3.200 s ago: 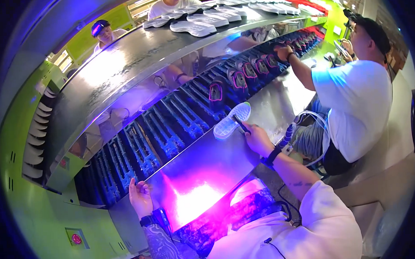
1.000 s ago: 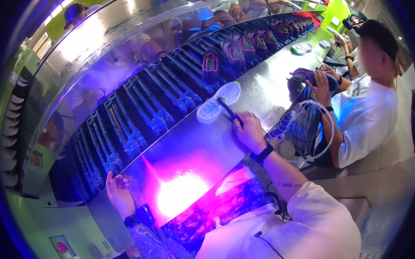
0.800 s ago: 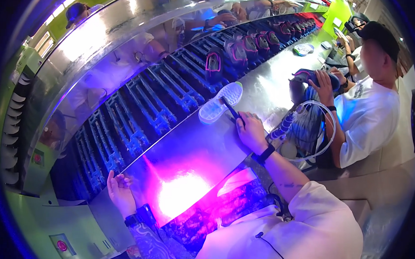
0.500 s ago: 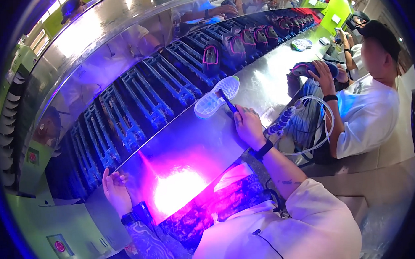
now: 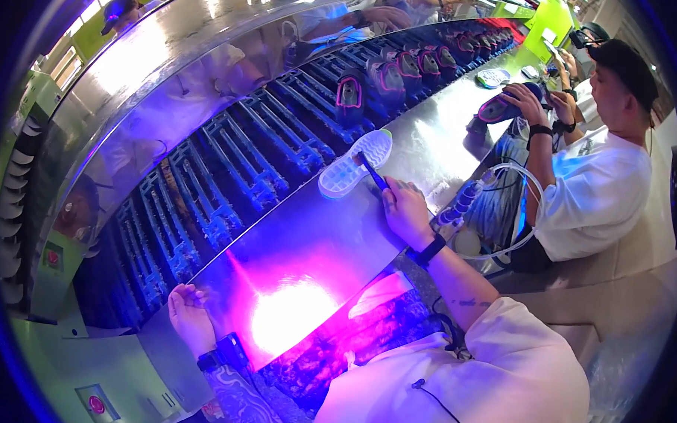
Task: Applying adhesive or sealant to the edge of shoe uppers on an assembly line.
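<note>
My right hand (image 5: 407, 211) is closed round the dark handle of a brush (image 5: 373, 174), whose tip touches the inner face of a white shoe sole (image 5: 356, 164). The sole lies on the metal bench (image 5: 331, 219), with a green tint at its far end. At the bench's left edge, my left hand (image 5: 191, 315) is empty, with its fingers loosely bent. A bright pink-violet glow lights the near part of the bench and washes out its surface.
Blue metal racks (image 5: 243, 159) run along the bench's far side; several dark shoe uppers (image 5: 348, 93) with pink trim stand on them farther right. Another sole (image 5: 493, 78) lies up the bench. To my right, a co-worker (image 5: 599, 195) holds a dark shoe upper (image 5: 499, 107) beside a coiled hose (image 5: 468, 197).
My left hand's fingers have curled in from a more spread pose. The brush stays on the sole with little shift. The racks' shoes shift slightly right, and the co-worker's upper has turned.
</note>
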A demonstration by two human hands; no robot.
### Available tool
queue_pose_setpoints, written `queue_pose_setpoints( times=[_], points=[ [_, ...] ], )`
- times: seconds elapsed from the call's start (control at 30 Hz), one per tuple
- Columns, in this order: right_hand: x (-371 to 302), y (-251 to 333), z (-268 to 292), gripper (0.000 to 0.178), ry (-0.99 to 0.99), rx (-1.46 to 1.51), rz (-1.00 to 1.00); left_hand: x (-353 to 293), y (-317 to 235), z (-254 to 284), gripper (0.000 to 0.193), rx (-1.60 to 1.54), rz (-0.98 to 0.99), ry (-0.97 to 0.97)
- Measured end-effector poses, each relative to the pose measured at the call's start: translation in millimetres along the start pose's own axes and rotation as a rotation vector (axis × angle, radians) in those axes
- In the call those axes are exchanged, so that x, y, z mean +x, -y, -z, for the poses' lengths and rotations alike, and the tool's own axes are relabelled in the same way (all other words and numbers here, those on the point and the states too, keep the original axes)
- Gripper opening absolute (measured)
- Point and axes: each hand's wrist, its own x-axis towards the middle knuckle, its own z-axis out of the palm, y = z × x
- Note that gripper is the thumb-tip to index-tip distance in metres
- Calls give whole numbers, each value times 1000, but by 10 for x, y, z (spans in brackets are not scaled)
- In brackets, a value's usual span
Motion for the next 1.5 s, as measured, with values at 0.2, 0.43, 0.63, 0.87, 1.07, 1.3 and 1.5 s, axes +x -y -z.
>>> queue_pose_setpoints(
  times=[0.2, 0.43, 0.63, 0.87, 1.07, 1.3, 1.5],
  points=[
    [-22, 35, -9, 35, 36, -25, -19, 61, 38, 197, 20, 41, -42, 58],
    [-63, 21, -41, 35, -2, -20, 10, 45, 26, 225, 20, 0, -21, 81],
    [-70, 102, -18, 35, 44, -45, -25, 2, -31, 112, 25, -118, 3, 12],
    [-86, 30, -59, 38, 28, -39, -19, -2, -12, 72, 27, -143, 7, 40],
    [-85, 141, -142, 35, 30, -29, 16, 30, -28, 318, 31, -93, -54, 90],
    [-108, -110, -137, 33, -33, 60, 29, -23, 25, 45, 32, -75, -11, -15],
    [-90, 112, -111, 35, 5, 103, -45, -84, -98, 0, 28, 2, -19, -42]
  ],
)
